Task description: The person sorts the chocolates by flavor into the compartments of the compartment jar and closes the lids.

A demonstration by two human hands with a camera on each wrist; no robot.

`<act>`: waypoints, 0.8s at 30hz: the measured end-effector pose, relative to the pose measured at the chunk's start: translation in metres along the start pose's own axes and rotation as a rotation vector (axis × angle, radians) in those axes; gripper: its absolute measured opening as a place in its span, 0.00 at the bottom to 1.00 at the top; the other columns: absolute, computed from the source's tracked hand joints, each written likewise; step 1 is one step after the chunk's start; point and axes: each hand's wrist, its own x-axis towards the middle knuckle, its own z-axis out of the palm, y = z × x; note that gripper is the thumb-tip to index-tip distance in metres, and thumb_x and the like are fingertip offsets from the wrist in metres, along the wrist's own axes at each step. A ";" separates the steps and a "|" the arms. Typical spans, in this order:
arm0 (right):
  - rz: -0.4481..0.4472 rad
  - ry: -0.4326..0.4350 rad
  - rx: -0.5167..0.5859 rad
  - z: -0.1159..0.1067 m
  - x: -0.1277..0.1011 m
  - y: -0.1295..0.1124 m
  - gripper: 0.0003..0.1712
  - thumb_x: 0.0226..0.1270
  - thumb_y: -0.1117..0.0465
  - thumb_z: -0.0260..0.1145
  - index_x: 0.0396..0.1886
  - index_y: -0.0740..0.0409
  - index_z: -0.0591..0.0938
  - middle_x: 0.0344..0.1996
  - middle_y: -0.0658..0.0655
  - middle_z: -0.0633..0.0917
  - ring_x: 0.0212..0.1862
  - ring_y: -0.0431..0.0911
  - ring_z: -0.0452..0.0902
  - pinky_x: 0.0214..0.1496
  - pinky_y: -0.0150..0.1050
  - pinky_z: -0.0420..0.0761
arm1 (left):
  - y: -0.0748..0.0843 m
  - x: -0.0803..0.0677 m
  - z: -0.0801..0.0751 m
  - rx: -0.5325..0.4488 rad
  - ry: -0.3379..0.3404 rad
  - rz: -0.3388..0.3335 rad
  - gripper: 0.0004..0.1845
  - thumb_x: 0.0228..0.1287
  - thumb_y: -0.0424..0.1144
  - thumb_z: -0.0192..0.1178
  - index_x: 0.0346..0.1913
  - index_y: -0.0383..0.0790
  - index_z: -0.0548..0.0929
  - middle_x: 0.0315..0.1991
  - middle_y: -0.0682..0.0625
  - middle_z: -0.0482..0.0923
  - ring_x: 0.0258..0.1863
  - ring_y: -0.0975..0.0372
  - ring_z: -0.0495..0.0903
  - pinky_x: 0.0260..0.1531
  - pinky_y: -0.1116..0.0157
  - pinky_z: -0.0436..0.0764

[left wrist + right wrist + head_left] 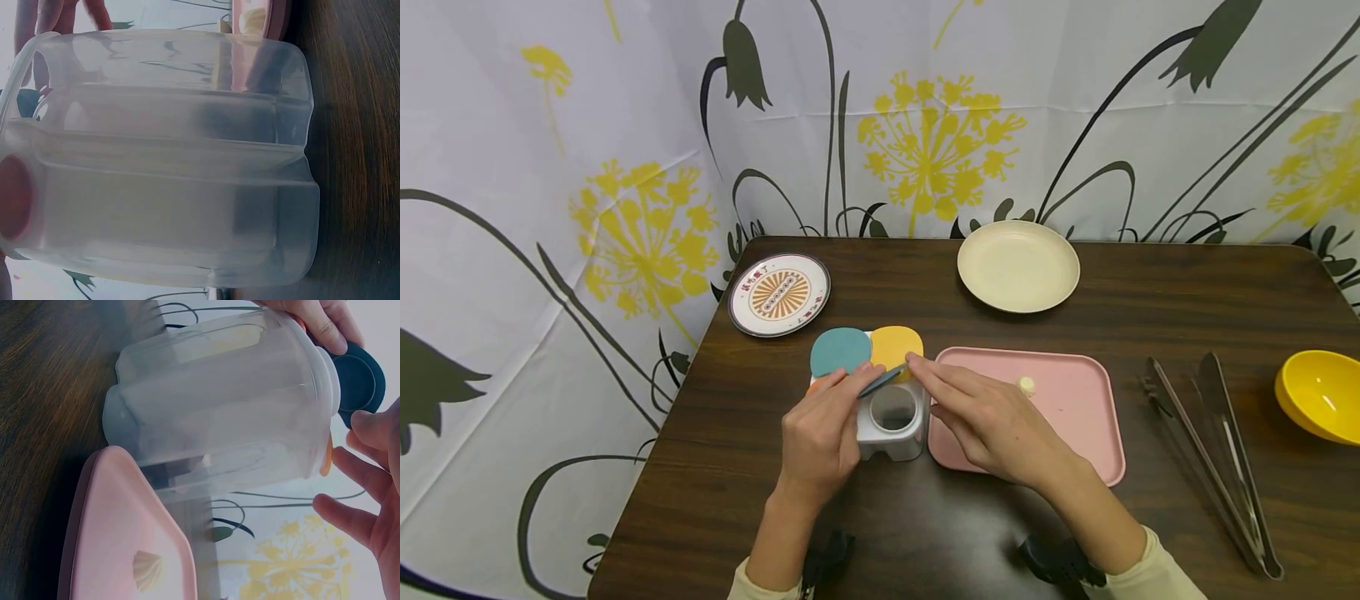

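A translucent storage container stands upright on the table, with coloured lids on top: teal, yellow and orange, the last mostly hidden. Beneath a raised dark blue-grey lid, one round opening of the container is uncovered. At the container's left side, my left hand pinches the left edge of this tilted lid. My right hand, over the pink tray's left part, pinches the opposite edge with thumb and index finger, its other fingers spread.
The pink tray right of the container bears a small cream-coloured piece. Metal tongs and a yellow bowl are farther right. A patterned plate and a cream plate sit at the back before a floral curtain.
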 end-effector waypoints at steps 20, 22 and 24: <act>0.158 0.082 -0.015 -0.022 -0.045 0.013 0.32 0.62 0.60 0.70 0.68 0.51 0.75 0.64 0.51 0.77 0.61 0.44 0.75 0.55 0.36 0.76 | 0.000 0.001 -0.001 -0.017 -0.007 -0.047 0.17 0.74 0.34 0.46 0.55 0.38 0.83 0.49 0.49 0.85 0.48 0.59 0.85 0.50 0.52 0.80; 0.182 0.112 -0.009 -0.028 -0.055 0.017 0.33 0.59 0.63 0.71 0.66 0.53 0.76 0.63 0.52 0.77 0.61 0.45 0.75 0.61 0.31 0.71 | 0.001 0.001 -0.001 -0.017 -0.009 -0.047 0.17 0.73 0.34 0.45 0.55 0.38 0.83 0.49 0.49 0.85 0.48 0.59 0.84 0.50 0.52 0.80; 0.221 0.137 -0.025 -0.034 -0.066 0.021 0.34 0.56 0.64 0.72 0.66 0.53 0.77 0.62 0.53 0.78 0.60 0.45 0.76 0.63 0.26 0.66 | 0.001 0.001 -0.001 -0.017 -0.009 -0.046 0.17 0.73 0.33 0.45 0.55 0.38 0.83 0.49 0.49 0.85 0.48 0.59 0.84 0.51 0.52 0.80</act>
